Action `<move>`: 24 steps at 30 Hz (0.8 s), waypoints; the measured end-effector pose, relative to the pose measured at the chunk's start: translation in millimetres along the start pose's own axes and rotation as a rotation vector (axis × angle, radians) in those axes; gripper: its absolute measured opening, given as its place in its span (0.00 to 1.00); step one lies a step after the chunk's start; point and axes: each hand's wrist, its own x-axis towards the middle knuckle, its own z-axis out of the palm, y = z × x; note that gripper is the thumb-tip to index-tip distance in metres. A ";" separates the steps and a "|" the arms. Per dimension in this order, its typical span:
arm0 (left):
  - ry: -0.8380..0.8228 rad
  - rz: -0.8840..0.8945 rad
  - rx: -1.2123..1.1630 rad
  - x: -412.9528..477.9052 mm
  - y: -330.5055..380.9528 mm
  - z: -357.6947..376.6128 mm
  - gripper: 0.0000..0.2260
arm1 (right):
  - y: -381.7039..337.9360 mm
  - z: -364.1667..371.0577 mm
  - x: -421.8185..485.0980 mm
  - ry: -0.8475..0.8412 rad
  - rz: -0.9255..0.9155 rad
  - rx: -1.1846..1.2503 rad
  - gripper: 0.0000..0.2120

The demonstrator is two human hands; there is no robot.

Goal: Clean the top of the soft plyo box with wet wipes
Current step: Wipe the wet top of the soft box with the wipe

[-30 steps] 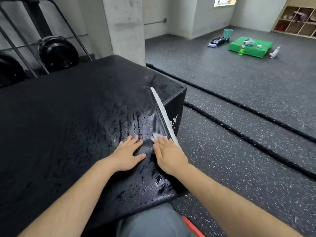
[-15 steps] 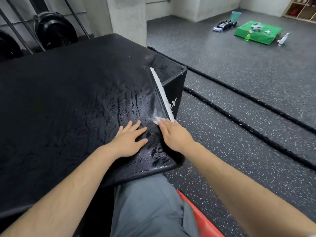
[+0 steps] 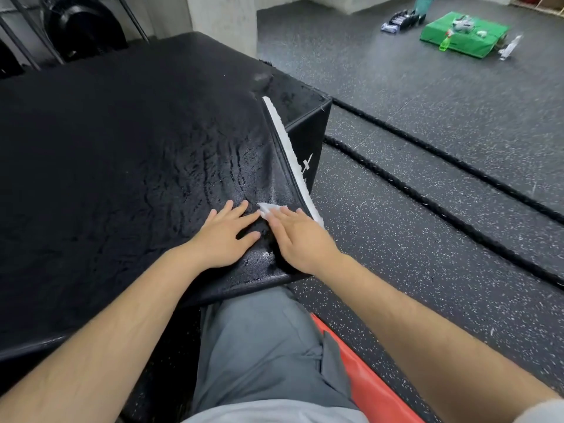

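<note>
The black soft plyo box (image 3: 122, 154) fills the left and middle of the head view, its wrinkled top glistening wet near the right edge. A flap of its cover (image 3: 283, 166) with a white strip is lifted along that edge. My right hand (image 3: 300, 239) lies flat with straight fingers, pressing a white wet wipe (image 3: 268, 209) onto the top beside the flap; only the wipe's tip shows past my fingertips. My left hand (image 3: 227, 236) rests flat on the box just left of it, fingers spread.
Two thick black ropes (image 3: 442, 178) run across the speckled rubber floor right of the box. A green bag (image 3: 460, 35) with spray bottles lies far back right. A concrete pillar (image 3: 222, 19) and weight plates (image 3: 85, 25) stand behind the box. An orange-red mat (image 3: 366, 377) lies by my leg.
My right hand slid the wipe left, away from the flap's white strip and closer to my left hand. The camera tilted further down and my left hand stayed put.
</note>
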 end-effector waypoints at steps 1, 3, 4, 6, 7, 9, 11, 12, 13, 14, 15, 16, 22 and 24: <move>-0.001 0.005 0.000 -1.6 -0.4 0.4 0.25 | 7.0 -5.1 -0.5 0.031 0.035 -0.003 0.24; -0.007 0.015 -0.002 -4.3 -0.9 0.7 0.25 | 12.0 -13.2 -4.9 0.089 0.121 0.019 0.23; -0.008 0.017 -0.003 -5.3 -1.0 1.1 0.24 | 6.4 -13.7 -9.8 0.101 0.131 0.024 0.23; -0.004 0.017 -0.004 -6.8 -0.7 2.3 0.24 | -12.5 -9.3 -22.5 0.084 0.088 0.036 0.22; -0.001 0.018 -0.006 -7.5 -0.2 2.5 0.24 | -17.2 -5.6 -29.0 0.069 0.054 0.050 0.22; 0.000 0.022 -0.013 -9.1 0.5 2.0 0.24 | -8.7 -4.3 -37.2 0.053 0.022 0.022 0.24; -0.010 0.029 -0.018 -11.6 0.7 1.9 0.24 | 9.8 -6.8 -40.1 0.085 0.082 -0.006 0.27; -0.013 0.034 -0.019 -13.3 0.9 1.8 0.23 | 13.2 -9.2 -43.0 0.110 0.125 0.007 0.27; -0.012 0.036 -0.021 -14.9 1.1 2.7 0.23 | 11.2 -9.9 -45.8 0.135 0.149 0.021 0.25; -0.009 0.036 -0.021 -16.4 1.6 3.4 0.23 | 2.9 -10.0 -48.8 0.152 0.145 0.037 0.23; -0.008 0.034 -0.013 -17.3 2.8 4.3 0.23 | -7.4 -7.2 -52.0 0.162 0.113 0.046 0.21; -0.012 0.034 0.004 -18.2 4.5 5.6 0.23 | -16.2 -2.4 -56.6 0.161 0.069 0.047 0.20; -0.089 0.067 0.088 -25.6 8.9 9.6 0.22 | 5.0 0.0 -89.8 0.233 0.069 0.056 0.21; -0.088 0.073 0.089 -28.3 8.1 11.5 0.22 | 3.9 -1.2 -95.9 0.305 0.113 0.101 0.20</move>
